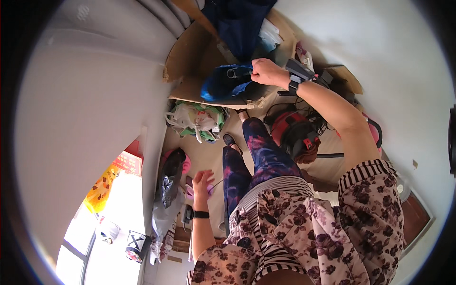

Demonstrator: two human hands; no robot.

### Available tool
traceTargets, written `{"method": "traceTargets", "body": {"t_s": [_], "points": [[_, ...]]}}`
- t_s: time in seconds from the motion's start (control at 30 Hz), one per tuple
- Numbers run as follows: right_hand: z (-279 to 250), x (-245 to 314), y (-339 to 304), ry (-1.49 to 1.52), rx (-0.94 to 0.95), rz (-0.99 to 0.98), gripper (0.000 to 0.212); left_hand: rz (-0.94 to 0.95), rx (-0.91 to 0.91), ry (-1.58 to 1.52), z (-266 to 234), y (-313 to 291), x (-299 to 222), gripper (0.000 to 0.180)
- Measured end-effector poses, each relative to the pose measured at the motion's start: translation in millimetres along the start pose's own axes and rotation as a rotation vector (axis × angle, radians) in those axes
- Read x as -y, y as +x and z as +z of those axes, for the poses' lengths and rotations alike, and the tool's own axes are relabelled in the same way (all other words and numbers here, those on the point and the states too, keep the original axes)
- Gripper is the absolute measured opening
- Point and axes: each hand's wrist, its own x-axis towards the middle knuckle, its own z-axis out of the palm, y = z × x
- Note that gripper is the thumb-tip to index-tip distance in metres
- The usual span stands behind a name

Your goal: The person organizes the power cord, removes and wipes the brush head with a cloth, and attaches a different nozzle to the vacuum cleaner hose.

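Note:
My right hand (pixel 270 72) is closed in a fist over the large cardboard box (pixel 190 61), at the right edge of a shiny blue plastic bag (pixel 216 90). A dark piece with a round grey ring end (pixel 231 73) points left from the fist across the bag. What exactly the fingers grip is hidden. My left hand (pixel 203 183) hangs lower down beside my leg, fingers apart and holding nothing. A dark blue cloth bag (pixel 237 23) stands in the far part of the box.
A red and black canister vacuum cleaner (pixel 294 133) stands right of my legs, with dark cables around it. White and green plastic bags (pixel 197 118) lie before the box. A black plastic bag (pixel 171 178) is near the left wall, by a bright window (pixel 121 204).

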Motion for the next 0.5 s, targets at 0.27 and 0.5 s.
{"method": "traceTargets", "body": {"t_s": [0.27,0.5], "points": [[-162,179,-132,0.336,-0.232,-0.145,0.021,0.807,0.101,0.322,40,18,-116,0.061],[-156,341,-273,0.226,-0.491,-0.147,0.018,1.405,-0.101,0.468,82,-91,-188,0.071]]}}
